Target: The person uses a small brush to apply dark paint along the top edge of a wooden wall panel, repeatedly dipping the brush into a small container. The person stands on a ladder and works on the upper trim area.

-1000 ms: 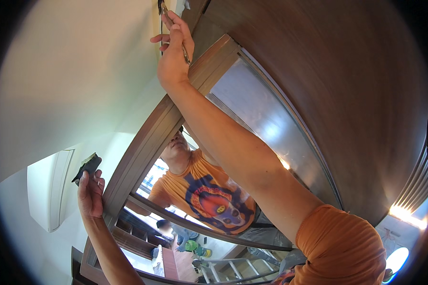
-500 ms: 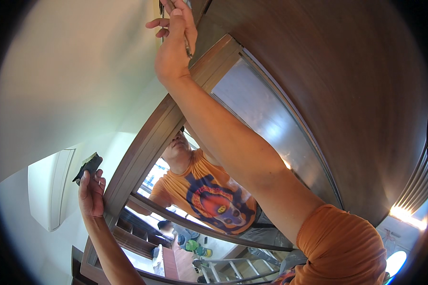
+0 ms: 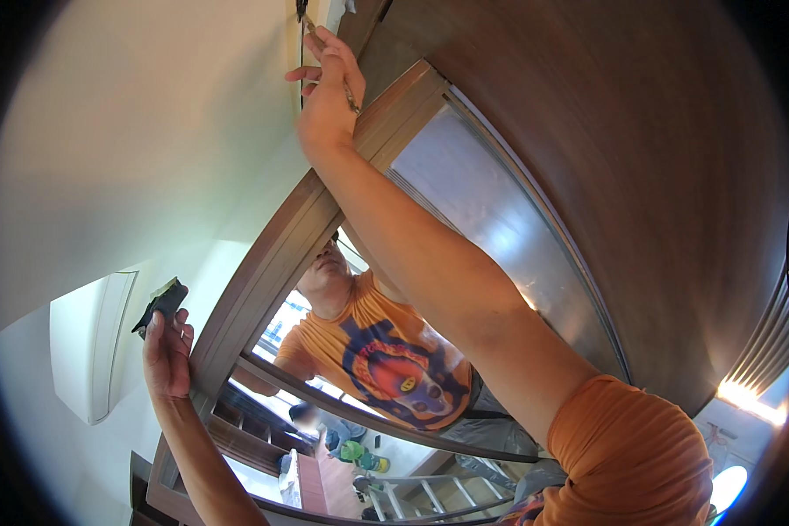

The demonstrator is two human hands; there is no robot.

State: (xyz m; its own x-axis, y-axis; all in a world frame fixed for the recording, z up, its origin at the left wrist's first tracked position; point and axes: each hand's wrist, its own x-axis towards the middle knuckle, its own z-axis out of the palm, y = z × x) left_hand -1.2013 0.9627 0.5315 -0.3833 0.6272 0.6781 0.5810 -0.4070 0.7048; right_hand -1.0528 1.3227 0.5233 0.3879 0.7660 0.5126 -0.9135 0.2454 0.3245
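Observation:
High up by a narrow gap, my right hand (image 3: 326,110) grips a thin paintbrush (image 3: 313,31). Its dark bristle tip is at the top of the view, against the strip where the pale surface (image 3: 140,140) meets the dark wood. The brush's handle runs down through my fingers and shows again beside the wrist. Lower left, my left hand (image 3: 167,355) pinches a small black holder-like piece (image 3: 161,304) with a greenish upper edge; what it contains cannot be made out. My right forearm crosses in front of a wood-framed mirror (image 3: 500,202).
A brown wooden frame (image 3: 259,241) slants between my arms, and a large dark wood panel (image 3: 622,149) fills the right. Behind my left hand is a white wall-mounted unit (image 3: 83,342). The mirror reflects my orange shirt (image 3: 394,368), a ladder (image 3: 430,498) and another person.
My right hand has moved slightly down and right with the paintbrush, bringing its dark tip into view. My left hand and the black piece have shifted only a little.

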